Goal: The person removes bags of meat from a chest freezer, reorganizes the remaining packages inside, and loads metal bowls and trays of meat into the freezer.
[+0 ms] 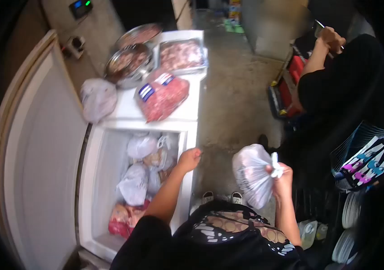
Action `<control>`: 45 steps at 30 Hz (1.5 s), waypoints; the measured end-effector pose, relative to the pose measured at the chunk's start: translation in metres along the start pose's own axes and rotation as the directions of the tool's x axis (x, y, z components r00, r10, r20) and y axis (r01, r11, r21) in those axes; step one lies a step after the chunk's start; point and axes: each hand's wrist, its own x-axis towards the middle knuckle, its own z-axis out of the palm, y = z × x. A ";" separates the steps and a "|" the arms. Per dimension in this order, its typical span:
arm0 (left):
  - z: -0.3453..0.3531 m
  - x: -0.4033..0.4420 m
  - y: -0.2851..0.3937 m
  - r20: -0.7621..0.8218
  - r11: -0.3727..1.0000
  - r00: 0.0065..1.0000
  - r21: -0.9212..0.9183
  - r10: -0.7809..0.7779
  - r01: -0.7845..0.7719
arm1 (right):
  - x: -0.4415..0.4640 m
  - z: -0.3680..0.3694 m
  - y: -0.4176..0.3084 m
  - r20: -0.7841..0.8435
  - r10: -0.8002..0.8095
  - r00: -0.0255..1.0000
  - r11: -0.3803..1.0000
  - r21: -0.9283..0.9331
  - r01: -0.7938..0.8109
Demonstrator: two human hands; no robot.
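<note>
My right hand (283,180) pinches the knotted neck of a filled white plastic bag (251,175), held outside the open chest freezer (189,180); my left hand (189,160) is curled closed near its rim. Tied white bags (134,183) and red meat (120,221) already lie inside. The minced-meat bag (164,96) sits outside, its blue-and-white labels (147,92) unreadable.

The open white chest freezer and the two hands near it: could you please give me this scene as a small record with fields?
right hand: grips a knotted white plastic bag by its neck
left hand: curled, near the freezer's right rim; contents unclear
chest freezer: lid raised
inside: white plastic bags, red meat
white surface beyond opening: clear bag of red meat with blue-and-white labels, round metal bowls, rectangular tray of pinkish meat
co-worker: at right, dark clothing
</note>
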 end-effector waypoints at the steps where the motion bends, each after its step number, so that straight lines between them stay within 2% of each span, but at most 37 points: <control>1: 0.003 0.002 -0.002 -0.023 1.000 1.000 0.010 0.013 -0.013 | 0.002 -0.010 0.000 -0.036 -0.013 0.999 0.998 -0.065 0.011; 4: 0.013 0.000 -0.011 -0.099 0.993 0.988 0.032 0.119 -0.116 | 0.004 -0.042 0.001 -0.095 -0.104 0.990 0.994 0.008 0.105; 5: 0.013 -0.012 -0.005 -0.202 0.991 0.976 -0.087 0.085 -0.105 | 0.010 -0.073 0.008 -0.070 -0.137 0.988 0.989 -0.067 0.132; 6: 0.010 -0.028 0.001 -0.369 0.964 0.929 -0.233 0.035 -0.129 | 0.012 -0.099 0.002 -0.084 -0.076 0.994 0.984 -0.166 0.062; 7: 0.010 -0.062 -0.026 -0.518 0.986 0.852 -0.169 -0.080 -0.010 | 0.013 -0.124 -0.009 -0.145 -0.051 0.988 0.989 -0.143 0.030; 8: 0.004 -0.087 -0.037 -0.563 0.980 0.808 -0.173 -0.176 0.093 | 0.011 -0.138 -0.018 -0.165 -0.083 0.983 0.976 -0.213 0.046; 9: 0.005 -0.115 -0.061 -0.552 0.944 0.766 -0.178 -0.329 0.276 | 0.018 -0.177 -0.016 -0.168 -0.095 0.981 0.975 -0.213 0.058; 10: 0.012 -0.149 -0.091 -0.538 0.877 0.702 -0.182 -0.467 0.444 | 0.023 -0.205 -0.019 -0.173 -0.122 0.977 0.948 -0.313 0.063; 11: 0.010 -0.184 -0.108 -0.474 0.710 0.618 -0.023 -0.627 0.704 | 0.030 -0.235 -0.018 -0.227 -0.134 0.965 0.936 -0.349 0.048; 12: -0.019 -0.209 -0.069 -0.384 0.667 0.625 0.032 -0.679 0.744 | 0.034 -0.249 -0.014 -0.253 -0.155 0.955 0.917 -0.397 0.044; 13: 0.005 -0.257 -0.133 -0.426 0.593 0.571 0.096 -0.702 0.800 | 0.040 -0.260 -0.012 -0.278 -0.181 0.943 0.897 -0.441 0.042; 14: 0.022 -0.302 -0.168 -0.554 0.716 0.609 0.035 -0.567 0.698 | 0.047 -0.277 -0.011 -0.293 -0.171 0.941 0.900 -0.435 0.029; 15: 0.022 -0.326 -0.154 -0.609 0.490 0.414 0.047 -0.677 0.870 | 0.054 -0.294 -0.010 -0.316 -0.166 0.934 0.903 -0.429 0.015; 16: 0.021 -0.346 -0.148 -0.636 0.500 0.476 0.161 -0.607 0.851 | 0.057 -0.314 -0.010 -0.355 -0.168 0.919 0.906 -0.423 0.002; 17: 0.037 -0.378 -0.193 -0.668 0.323 0.464 0.334 -0.582 0.886 | 0.054 -0.313 -0.018 -0.344 -0.162 0.925 0.932 -0.361 0.029; 18: 0.037 -0.382 -0.186 -0.695 0.284 0.456 0.357 -0.556 0.890 | 0.061 -0.314 -0.022 -0.434 -0.138 0.890 0.895 -0.440 -0.075; 19: 0.041 -0.380 -0.182 -0.714 0.195 0.700 0.684 -0.019 0.703 | 0.065 -0.337 -0.012 -0.422 -0.167 0.891 0.919 -0.393 -0.014; 20: 0.028 -0.349 -0.179 -0.741 0.086 0.342 0.362 -0.578 0.928 | 0.061 -0.322 -0.028 -0.516 -0.152 0.843 0.853 -0.499 -0.152; 21: 0.020 -0.318 -0.171 -0.779 0.353 0.378 0.215 -0.501 0.911 | 0.064 -0.340 -0.023 -0.514 -0.185 0.838 0.885 -0.458 -0.086; 22: 0.012 -0.287 -0.161 -0.811 0.629 0.410 0.068 -0.418 0.775 | 0.065 -0.323 -0.038 -0.541 -0.218 0.812 0.863 -0.496 -0.099; 23: 0.005 -0.258 -0.151 -0.835 0.825 0.439 -0.032 -0.332 0.564 | 0.069 -0.329 -0.040 -0.528 -0.210 0.823 0.890 -0.451 -0.062; 24: -0.009 -0.228 -0.139 -0.842 0.801 0.499 0.150 -0.203 0.580 | 0.072 -0.322 -0.047 -0.528 -0.236 0.816 0.912 -0.411 -0.002; 25: -0.012 -0.174 -0.056 -0.849 0.772 0.410 0.004 -0.334 0.636 | 0.077 -0.328 -0.041 -0.521 -0.240 0.819 0.945 -0.319 0.074; 27: -0.020 -0.128 -0.018 -0.858 0.882 0.490 0.105 -0.153 0.460 | 0.071 -0.321 -0.049 -0.515 -0.195 0.835 0.969 -0.232 0.083; 30: -0.009 -0.069 0.048 -0.833 0.963 0.553 0.178 0.038 0.203 | 0.083 -0.323 -0.045 -0.506 -0.178 0.844 0.969 -0.240 0.061; 33: 0.010 -0.032 0.088 -0.749 0.976 0.663 0.155 0.016 0.151 | 0.099 -0.323 -0.037 -0.454 -0.164 0.876 0.972 -0.224 0.066; 34: 0.020 -0.020 0.089 -0.732 0.961 0.662 0.270 0.163 0.061 | 0.105 -0.321 -0.037 -0.440 -0.160 0.883 0.972 -0.227 0.064; 35: 0.029 -0.013 0.093 -0.678 0.953 0.709 0.302 0.193 0.030 | 0.112 -0.317 -0.036 -0.425 -0.158 0.891 0.971 -0.230 0.062; 37: 0.045 -0.001 0.103 -0.551 0.959 0.828 0.274 0.098 0.068 | 0.131 -0.313 -0.030 -0.398 -0.151 0.905 0.981 -0.174 0.087; 40: 0.078 0.027 0.124 -0.480 0.958 0.839 0.240 0.257 -0.157 | 0.161 -0.306 -0.034 -0.379 -0.127 0.917 0.989 -0.122 0.086; 43: 0.101 0.059 0.130 -0.326 0.984 0.936 0.158 0.135 -0.087 | 0.209 -0.295 -0.030 -0.348 -0.136 0.928 0.990 -0.077 0.117; 45: 0.119 0.087 0.111 -0.221 0.994 0.972 0.095 0.075 -0.055 | 0.245 -0.286 -0.036 -0.325 -0.148 0.934 0.989 -0.078 0.130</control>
